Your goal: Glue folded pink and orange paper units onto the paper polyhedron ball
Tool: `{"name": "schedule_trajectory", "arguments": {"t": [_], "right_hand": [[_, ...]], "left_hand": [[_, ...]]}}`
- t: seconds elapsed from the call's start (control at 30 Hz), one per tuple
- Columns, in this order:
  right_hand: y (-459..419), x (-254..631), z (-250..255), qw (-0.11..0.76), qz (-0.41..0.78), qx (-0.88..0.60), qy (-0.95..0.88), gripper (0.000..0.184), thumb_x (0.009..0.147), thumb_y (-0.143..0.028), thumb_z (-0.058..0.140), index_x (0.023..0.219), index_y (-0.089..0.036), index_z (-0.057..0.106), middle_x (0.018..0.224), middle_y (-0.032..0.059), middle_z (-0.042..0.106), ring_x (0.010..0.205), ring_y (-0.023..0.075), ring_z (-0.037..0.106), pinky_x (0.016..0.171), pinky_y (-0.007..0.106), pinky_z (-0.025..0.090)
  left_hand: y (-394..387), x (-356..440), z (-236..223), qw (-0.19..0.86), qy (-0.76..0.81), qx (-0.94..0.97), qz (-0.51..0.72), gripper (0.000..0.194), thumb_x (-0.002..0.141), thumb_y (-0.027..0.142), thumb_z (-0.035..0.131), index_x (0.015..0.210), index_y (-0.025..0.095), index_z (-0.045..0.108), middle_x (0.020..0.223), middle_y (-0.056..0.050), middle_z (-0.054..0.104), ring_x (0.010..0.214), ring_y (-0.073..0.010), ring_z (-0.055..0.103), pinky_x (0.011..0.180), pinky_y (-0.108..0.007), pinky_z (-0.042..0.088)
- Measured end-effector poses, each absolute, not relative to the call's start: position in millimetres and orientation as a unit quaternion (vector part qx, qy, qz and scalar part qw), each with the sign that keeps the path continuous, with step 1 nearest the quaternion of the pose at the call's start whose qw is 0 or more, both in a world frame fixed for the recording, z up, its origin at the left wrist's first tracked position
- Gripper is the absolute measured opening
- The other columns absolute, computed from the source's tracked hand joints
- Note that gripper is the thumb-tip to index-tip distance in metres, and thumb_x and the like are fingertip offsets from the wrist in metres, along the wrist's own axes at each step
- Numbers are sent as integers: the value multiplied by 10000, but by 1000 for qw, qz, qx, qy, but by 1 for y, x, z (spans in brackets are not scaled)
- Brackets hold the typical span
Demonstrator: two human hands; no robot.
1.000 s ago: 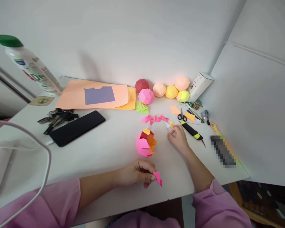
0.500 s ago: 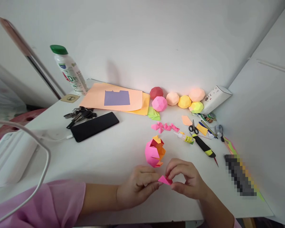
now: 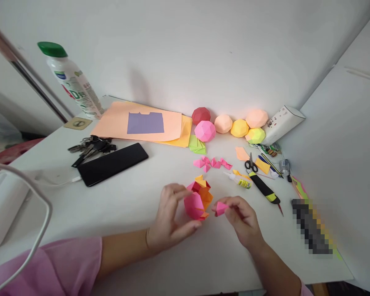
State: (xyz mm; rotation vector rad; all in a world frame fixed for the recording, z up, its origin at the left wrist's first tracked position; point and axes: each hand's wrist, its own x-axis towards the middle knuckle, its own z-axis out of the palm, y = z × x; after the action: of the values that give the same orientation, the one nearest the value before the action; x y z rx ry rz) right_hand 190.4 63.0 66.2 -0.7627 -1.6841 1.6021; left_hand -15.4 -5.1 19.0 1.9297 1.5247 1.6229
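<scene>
A half-built paper ball point(image 3: 193, 204), pink outside and orange inside with an open, jagged side, sits on the table in front of me. At its left, my left hand point(image 3: 171, 213) has fingers and thumb spread apart around it. Whether the fingertips touch the ball, I cannot tell. Between the fingertips of my right hand point(image 3: 242, 218) is a small folded pink paper piece point(image 3: 221, 208), just right of the ball's open side. Behind the ball lie several more folded pink pieces point(image 3: 216, 163) and a small glue bottle point(image 3: 239, 180).
Finished paper balls point(image 3: 205, 130) line the wall. Scissors point(image 3: 251, 163) and a utility knife point(image 3: 264, 188) lie at right. A phone-like black slab point(image 3: 113, 164), keys point(image 3: 94, 147), paper sheets point(image 3: 111, 119) and a tall bottle point(image 3: 75, 86) occupy the left. A white cable point(image 3: 46, 222) crosses the lower left.
My left hand has let go of the folded piece and moved up to the ball, its fingers spreading. My right hand now holds that piece alone, higher and near the ball. The view shifted slightly.
</scene>
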Motion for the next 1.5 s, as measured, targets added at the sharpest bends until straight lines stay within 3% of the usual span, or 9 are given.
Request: {"name": "schedule_trajectory", "arguments": {"t": [0.13,0.27,0.37,0.57,0.73,1.0,1.13,1.33,1.5], "right_hand": [[73,187,59,298,740,-320,-511,124,906,-342,587,854,-230,587,993,50,687,916,191,628,890,424,468],[79,179,53,251,838,-267,-403,193,838,-363,671,794,-217,552,1036,45,659,979,201,613,923,443,452],[78,177,47,235,864,-256,-365,248,792,-376,718,765,-208,537,931,23,628,919,184,604,860,398,472],[74,179,46,247,859,-241,-380,290,763,-396,745,767,-203,530,830,-3,555,733,130,537,660,270,439],[73,182,50,249,866,-217,-376,334,737,-417,759,737,-203,503,818,-5,539,739,138,534,644,260,418],[73,181,50,218,893,-188,-345,324,783,-403,722,728,-193,481,855,6,567,760,159,587,647,307,463],[75,182,53,225,894,-179,-344,240,826,-362,689,777,-186,532,848,9,587,791,162,607,690,319,478],[76,184,55,237,892,-197,-331,249,776,-343,746,768,-181,557,781,-6,556,792,160,588,717,313,458],[72,181,49,224,906,-190,-305,264,777,-352,739,759,-187,534,797,-12,548,740,141,562,662,288,442]], "left_hand": [[11,-18,-1,224,598,622,454,832,830,705,400,1426,133,300,1410,-221,391,1316,-384,359,1066,-574,297],[14,-18,-10,267,572,670,390,751,915,636,214,1467,129,269,1480,-176,391,1406,-346,267,1169,-563,75],[10,-18,-11,293,537,671,419,687,948,581,184,1481,154,254,1504,-149,373,1412,-322,267,1182,-534,73],[6,-15,0,500,340,626,493,618,961,533,319,1496,257,182,1515,-137,328,1360,-301,356,1113,-474,304],[4,-7,5,610,229,564,507,1131,653,575,766,1500,323,58,1547,-162,196,1411,-356,256,1123,-512,269],[2,-6,3,660,232,506,504,1149,651,333,846,1485,378,57,1508,-154,263,1347,-336,376,1040,-478,408],[2,-5,-5,583,271,549,533,1034,646,221,846,1439,392,205,1545,-112,169,1371,-346,325,1038,-468,421],[2,-3,-6,557,263,598,513,1216,634,311,861,1500,319,8,1475,-174,333,1348,-362,381,1091,-551,343],[0,-3,-7,477,322,640,510,1256,613,377,862,1508,289,-14,1535,-190,195,1404,-418,255,1093,-596,332]]}}
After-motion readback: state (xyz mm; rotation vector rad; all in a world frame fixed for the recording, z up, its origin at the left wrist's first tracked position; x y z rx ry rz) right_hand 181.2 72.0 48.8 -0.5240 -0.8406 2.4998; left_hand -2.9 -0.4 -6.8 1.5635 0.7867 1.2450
